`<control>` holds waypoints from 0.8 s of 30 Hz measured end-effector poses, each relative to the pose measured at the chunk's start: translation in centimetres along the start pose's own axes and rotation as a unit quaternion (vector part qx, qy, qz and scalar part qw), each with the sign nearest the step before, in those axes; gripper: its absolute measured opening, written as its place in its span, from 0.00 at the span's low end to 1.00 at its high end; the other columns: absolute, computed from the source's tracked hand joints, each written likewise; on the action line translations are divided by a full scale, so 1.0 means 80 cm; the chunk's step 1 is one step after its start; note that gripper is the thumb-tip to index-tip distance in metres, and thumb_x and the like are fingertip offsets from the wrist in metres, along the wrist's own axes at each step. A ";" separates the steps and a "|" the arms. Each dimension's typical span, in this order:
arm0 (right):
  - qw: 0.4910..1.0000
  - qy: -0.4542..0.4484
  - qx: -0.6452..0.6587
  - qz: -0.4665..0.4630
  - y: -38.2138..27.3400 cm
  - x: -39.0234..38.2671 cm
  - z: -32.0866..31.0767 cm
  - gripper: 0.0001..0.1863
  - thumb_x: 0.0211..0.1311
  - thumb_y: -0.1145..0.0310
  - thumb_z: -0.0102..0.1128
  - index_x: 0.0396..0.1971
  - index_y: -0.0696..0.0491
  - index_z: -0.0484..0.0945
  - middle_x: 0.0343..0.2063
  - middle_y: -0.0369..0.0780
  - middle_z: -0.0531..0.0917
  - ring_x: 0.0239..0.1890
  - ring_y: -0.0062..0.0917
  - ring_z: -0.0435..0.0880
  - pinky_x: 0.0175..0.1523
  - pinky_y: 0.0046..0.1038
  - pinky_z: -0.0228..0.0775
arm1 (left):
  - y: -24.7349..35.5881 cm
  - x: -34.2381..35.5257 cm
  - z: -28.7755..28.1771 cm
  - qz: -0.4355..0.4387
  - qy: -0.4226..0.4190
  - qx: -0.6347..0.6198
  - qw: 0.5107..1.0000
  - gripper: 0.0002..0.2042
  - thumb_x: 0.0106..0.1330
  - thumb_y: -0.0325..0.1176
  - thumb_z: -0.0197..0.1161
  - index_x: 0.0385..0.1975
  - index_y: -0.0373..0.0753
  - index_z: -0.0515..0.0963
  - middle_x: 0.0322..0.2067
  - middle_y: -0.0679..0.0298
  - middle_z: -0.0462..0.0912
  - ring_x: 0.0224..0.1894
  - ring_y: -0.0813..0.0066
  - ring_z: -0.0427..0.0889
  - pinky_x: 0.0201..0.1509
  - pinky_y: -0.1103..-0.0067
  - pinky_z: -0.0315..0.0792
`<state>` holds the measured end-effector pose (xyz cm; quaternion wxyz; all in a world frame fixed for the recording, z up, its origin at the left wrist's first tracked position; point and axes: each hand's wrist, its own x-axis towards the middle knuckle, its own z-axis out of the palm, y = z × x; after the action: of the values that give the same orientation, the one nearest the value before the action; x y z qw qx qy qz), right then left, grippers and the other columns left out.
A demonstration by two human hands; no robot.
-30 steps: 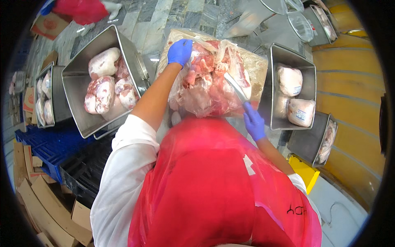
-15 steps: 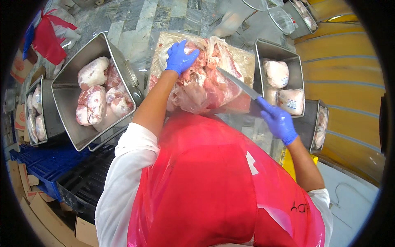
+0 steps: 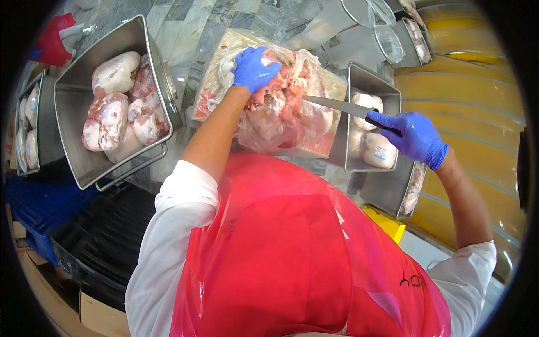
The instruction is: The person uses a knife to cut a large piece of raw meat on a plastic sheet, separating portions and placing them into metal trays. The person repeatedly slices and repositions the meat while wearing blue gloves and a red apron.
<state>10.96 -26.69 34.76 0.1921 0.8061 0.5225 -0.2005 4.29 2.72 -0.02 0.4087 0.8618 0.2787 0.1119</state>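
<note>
A large block of raw pink meat (image 3: 275, 121), partly wrapped in clear plastic, lies in front of me on a flat tan sheet (image 3: 337, 84) that looks like cardboard. My left hand (image 3: 255, 70), in a blue glove, rests on the meat's upper left part with its fingers apart. In my blue-gloved right hand (image 3: 414, 136) is a long knife (image 3: 339, 105), its dark handle inside my closed fingers. The blade points left and its tip is at the right side of the meat; whether it touches is hard to tell.
Wrapped meat pieces (image 3: 106, 121) fill a steel tub (image 3: 70, 135) on the left. A second steel tub (image 3: 393, 84) with wrapped pieces stands right of the block. Black (image 3: 112, 230) and blue pallets (image 3: 33, 208) lie lower left. Clear bags (image 3: 387, 42) hang on hoops beyond.
My right hand has swung outward to the right and slightly up with the knife, whose blade now lies flatter. My left hand stays on the meat. The whole view has shifted a little.
</note>
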 end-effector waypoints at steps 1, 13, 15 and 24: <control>1.000 -0.008 -0.006 -0.011 0.003 0.007 -0.004 0.25 0.66 0.60 0.65 0.63 0.31 0.80 0.26 0.49 0.84 0.28 0.49 0.83 0.34 0.45 0.75 | 0.004 -0.003 -0.002 -0.003 -0.003 0.001 1.000 0.39 0.59 0.59 0.68 0.69 0.49 0.70 0.69 0.52 0.69 0.70 0.44 0.65 0.74 0.55 0.62; 0.987 0.027 0.156 0.010 0.015 0.025 0.136 0.29 0.70 0.66 0.62 0.70 0.37 0.73 0.29 0.49 0.83 0.31 0.45 0.85 0.37 0.43 0.78 | 0.004 0.004 0.007 0.009 0.022 -0.042 0.999 0.37 0.57 0.56 0.69 0.68 0.50 0.71 0.67 0.51 0.70 0.69 0.43 0.64 0.73 0.53 0.61; 0.967 0.083 0.241 0.010 0.027 0.025 0.207 0.30 0.69 0.70 0.63 0.70 0.38 0.73 0.28 0.48 0.82 0.30 0.44 0.85 0.37 0.42 0.78 | 0.005 0.012 0.011 -0.001 0.030 -0.016 0.999 0.38 0.56 0.56 0.69 0.68 0.50 0.71 0.69 0.50 0.68 0.71 0.42 0.62 0.74 0.53 0.59; 0.885 0.282 0.365 0.065 -0.070 0.056 0.394 0.28 0.68 0.72 0.63 0.69 0.47 0.74 0.48 0.46 0.87 0.42 0.40 0.89 0.47 0.37 0.80 | -0.022 0.000 0.018 0.064 0.041 -0.011 0.997 0.37 0.58 0.52 0.72 0.66 0.42 0.73 0.66 0.47 0.71 0.69 0.42 0.68 0.75 0.57 0.61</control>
<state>3.66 -37.50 5.22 -0.2584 0.8740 0.3912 -0.1280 4.20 2.67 -2.30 0.3987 0.8681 0.2376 0.1761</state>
